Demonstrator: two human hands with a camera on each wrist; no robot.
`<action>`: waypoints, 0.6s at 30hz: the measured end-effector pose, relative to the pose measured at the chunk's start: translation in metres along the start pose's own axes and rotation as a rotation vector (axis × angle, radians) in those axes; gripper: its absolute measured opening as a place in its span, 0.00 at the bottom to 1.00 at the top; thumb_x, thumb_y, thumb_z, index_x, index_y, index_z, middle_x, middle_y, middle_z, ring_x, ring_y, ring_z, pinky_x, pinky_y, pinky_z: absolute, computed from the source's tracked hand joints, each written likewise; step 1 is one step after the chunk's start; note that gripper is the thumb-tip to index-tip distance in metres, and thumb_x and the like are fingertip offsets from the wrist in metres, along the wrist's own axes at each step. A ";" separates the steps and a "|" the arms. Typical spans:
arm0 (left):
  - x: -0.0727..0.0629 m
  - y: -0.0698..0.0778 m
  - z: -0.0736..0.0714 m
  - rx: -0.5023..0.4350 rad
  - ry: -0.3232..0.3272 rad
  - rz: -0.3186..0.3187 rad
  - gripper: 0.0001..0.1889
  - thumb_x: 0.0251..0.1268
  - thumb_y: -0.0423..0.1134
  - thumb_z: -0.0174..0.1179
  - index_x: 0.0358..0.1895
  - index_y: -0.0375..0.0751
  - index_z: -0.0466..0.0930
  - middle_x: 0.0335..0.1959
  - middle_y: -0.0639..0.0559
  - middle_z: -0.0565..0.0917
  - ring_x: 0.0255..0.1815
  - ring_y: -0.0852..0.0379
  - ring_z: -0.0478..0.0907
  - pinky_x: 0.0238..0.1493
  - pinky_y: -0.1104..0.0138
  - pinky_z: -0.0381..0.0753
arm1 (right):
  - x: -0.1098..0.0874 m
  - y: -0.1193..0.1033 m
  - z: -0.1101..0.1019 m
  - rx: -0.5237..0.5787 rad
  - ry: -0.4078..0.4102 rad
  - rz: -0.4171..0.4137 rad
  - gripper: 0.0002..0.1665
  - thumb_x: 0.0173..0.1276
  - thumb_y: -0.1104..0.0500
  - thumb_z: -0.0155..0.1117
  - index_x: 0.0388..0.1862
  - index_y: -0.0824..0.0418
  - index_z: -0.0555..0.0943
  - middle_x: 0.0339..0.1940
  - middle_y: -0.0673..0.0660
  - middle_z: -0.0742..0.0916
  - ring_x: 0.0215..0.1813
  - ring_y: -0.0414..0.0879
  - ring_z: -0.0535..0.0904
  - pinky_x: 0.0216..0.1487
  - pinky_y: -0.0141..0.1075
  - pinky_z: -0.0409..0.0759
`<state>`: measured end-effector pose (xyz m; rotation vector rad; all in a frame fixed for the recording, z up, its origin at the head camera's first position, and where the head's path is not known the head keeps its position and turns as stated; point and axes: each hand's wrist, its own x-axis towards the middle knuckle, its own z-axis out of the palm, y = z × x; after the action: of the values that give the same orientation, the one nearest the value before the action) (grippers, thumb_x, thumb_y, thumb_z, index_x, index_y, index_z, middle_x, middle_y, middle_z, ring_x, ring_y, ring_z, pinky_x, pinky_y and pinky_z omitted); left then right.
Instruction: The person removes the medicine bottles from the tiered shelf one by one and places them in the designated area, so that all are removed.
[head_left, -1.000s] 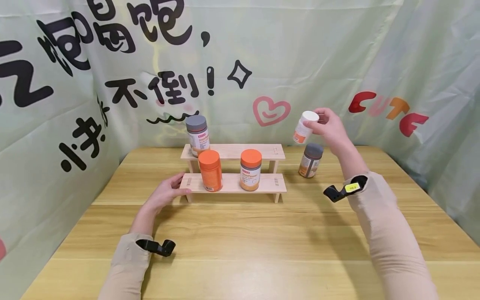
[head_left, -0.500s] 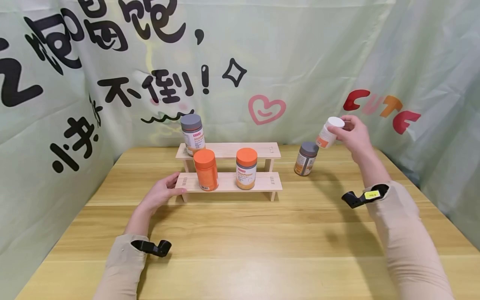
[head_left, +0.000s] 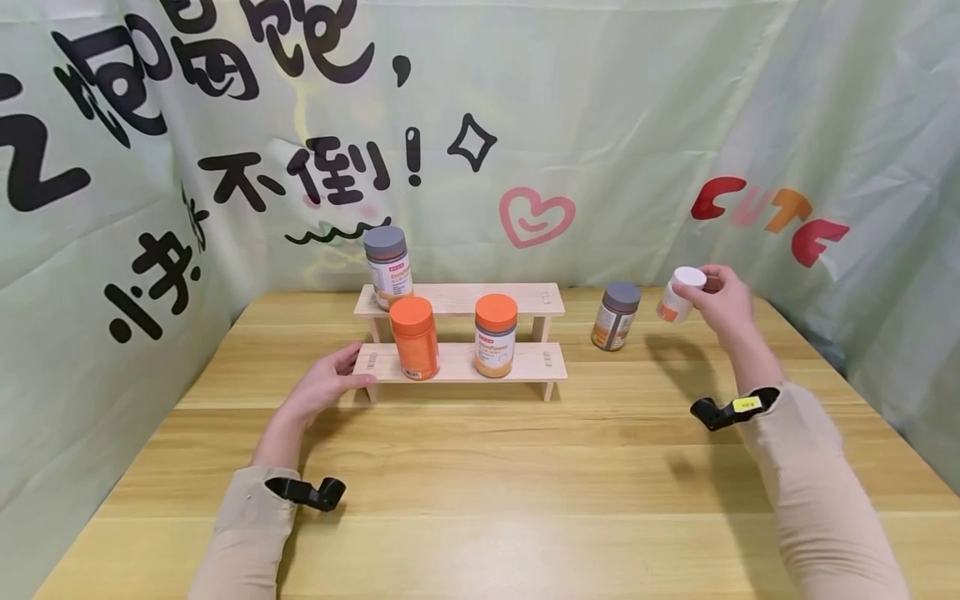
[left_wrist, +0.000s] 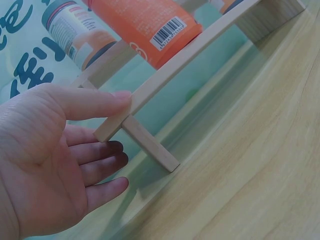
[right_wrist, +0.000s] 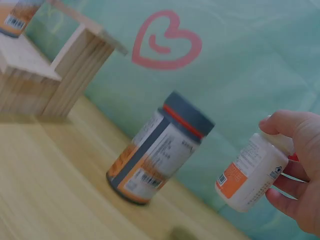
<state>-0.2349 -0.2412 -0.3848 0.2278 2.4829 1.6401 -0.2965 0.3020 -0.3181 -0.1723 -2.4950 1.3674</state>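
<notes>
My right hand (head_left: pixel 726 302) grips a small white pill bottle (head_left: pixel 681 293) with an orange label patch, tilted and held over the table right of a grey-lidded bottle (head_left: pixel 616 317). In the right wrist view the thumb lies at the cap of the white bottle (right_wrist: pixel 252 172) and the fingers wrap its far side. With thumb and fingers, my left hand (head_left: pixel 324 382) holds the left end of the lower wooden shelf (head_left: pixel 457 363). On that shelf stand an orange bottle (head_left: pixel 415 340) and an orange-lidded bottle (head_left: pixel 495 337). Another grey-lidded bottle (head_left: pixel 390 268) stands on the upper shelf (head_left: pixel 480 298).
The wooden table (head_left: pixel 480 492) spreads in front of the two-step stand. A pale green curtain (head_left: pixel 615 117) with printed lettering hangs behind and beside the table. A black wrist camera (head_left: pixel 306 493) sits on the left sleeve, another wrist camera (head_left: pixel 735 408) on the right.
My right hand has carried the white bottle rightward past the grey-lidded bottle, then lowered it toward the table. The left hand stays at the shelf end; the head view has shifted slightly.
</notes>
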 end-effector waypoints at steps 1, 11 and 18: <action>0.000 0.000 0.000 0.000 0.000 0.000 0.42 0.61 0.35 0.60 0.70 0.25 0.44 0.70 0.29 0.51 0.70 0.38 0.50 0.69 0.52 0.52 | 0.000 0.003 0.001 -0.006 0.007 0.004 0.39 0.62 0.43 0.61 0.60 0.68 0.62 0.49 0.55 0.73 0.45 0.43 0.67 0.39 0.31 0.69; 0.000 0.000 0.000 0.010 0.006 -0.003 0.41 0.61 0.35 0.60 0.70 0.26 0.44 0.70 0.30 0.52 0.70 0.38 0.51 0.69 0.52 0.52 | -0.004 0.023 0.018 0.001 0.013 0.020 0.36 0.63 0.49 0.62 0.61 0.69 0.64 0.49 0.54 0.74 0.47 0.41 0.69 0.42 0.28 0.68; 0.001 0.000 0.000 0.006 0.002 -0.003 0.41 0.61 0.36 0.60 0.70 0.26 0.44 0.70 0.30 0.51 0.70 0.38 0.51 0.69 0.52 0.52 | -0.004 0.031 0.029 -0.033 -0.027 0.015 0.36 0.64 0.50 0.60 0.63 0.71 0.64 0.57 0.66 0.73 0.52 0.50 0.69 0.46 0.32 0.67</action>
<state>-0.2361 -0.2415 -0.3851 0.2238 2.4883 1.6330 -0.3026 0.2946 -0.3590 -0.1809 -2.5451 1.3438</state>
